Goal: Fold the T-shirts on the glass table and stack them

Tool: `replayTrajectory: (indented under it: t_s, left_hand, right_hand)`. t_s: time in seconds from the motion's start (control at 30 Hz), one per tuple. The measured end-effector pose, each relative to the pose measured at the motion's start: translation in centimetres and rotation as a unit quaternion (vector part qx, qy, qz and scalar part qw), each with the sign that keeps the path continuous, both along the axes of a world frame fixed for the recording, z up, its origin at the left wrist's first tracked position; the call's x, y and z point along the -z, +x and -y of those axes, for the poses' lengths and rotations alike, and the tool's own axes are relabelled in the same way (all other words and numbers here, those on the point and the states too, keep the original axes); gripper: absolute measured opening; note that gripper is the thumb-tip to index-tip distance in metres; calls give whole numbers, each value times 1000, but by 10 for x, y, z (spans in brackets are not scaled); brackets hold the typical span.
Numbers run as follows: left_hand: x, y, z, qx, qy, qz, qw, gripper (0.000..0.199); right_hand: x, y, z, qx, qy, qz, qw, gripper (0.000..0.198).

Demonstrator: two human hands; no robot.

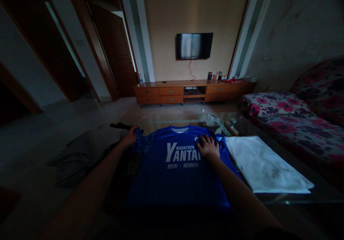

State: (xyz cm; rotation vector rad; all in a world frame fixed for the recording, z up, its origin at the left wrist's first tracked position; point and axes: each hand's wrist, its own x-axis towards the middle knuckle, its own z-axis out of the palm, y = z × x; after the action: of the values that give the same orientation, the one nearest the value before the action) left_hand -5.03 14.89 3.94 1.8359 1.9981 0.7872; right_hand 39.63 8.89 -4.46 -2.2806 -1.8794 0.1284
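- Right hand [208,147]: lying open, palm down, fingers somewhat spread, pressing on the chest of a royal-blue short-sleeved T-shirt [180,177]; gripping nothing that shows, and covering the end of the pale lettering.
- Left hand [131,136]: touching the shirt's patterned blue sleeve at its outer end, fingers bent over the cloth; dim light is hiding the grip, so cannot tell whether it is pinching or just resting.
- Shirt is lying spread, front up, neckline pointing away from the person, "MARATHON YANTAI" showing across the chest.
- Glass-topped desk with a pale Greek-key border [172,120] is carrying the shirt.
- Long black object [119,126] is lying just beyond the left hand; too dark to identify.
- Flat, folded white cloth [268,166] is lying right of the shirt, its upper left corner meeting the blue sleeve.
- Crumpled translucent plastic bag [206,118] is sitting beyond the shirt's neckline.
- Rumpled dark-grey fabric [77,154] is spreading out at left.
- Sofa covered in pink-and-purple floral fabric [282,104] is standing at right.
- Low orange-brown wooden cabinet [172,91] is running along the far wall, black flat-screen television [195,46] hanging above.
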Motion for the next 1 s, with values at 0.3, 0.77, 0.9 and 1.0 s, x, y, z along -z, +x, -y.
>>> replayTrajectory:
  t_s: [0.3, 0.77, 0.9, 1.0]
  left_hand:
    - [-14, 4, 14, 84, -41, -71, 993, 47]
    - [0, 134, 81, 238, 18, -274, 932, 85]
    - [24, 163, 97, 219, -24, -344, 913, 83]
    - [34, 167, 95, 186, -36, -372, 909, 76]
  right_hand:
    - [-2, -1, 1, 1, -5, 3, 1000, 73]
    - [-3, -2, 1, 2, -2, 0, 1000, 73]
    - [-2, -1, 1, -1, -1, 2, 1000, 73]
    - [-1, -1, 0, -1, 1, 4, 1000, 73]
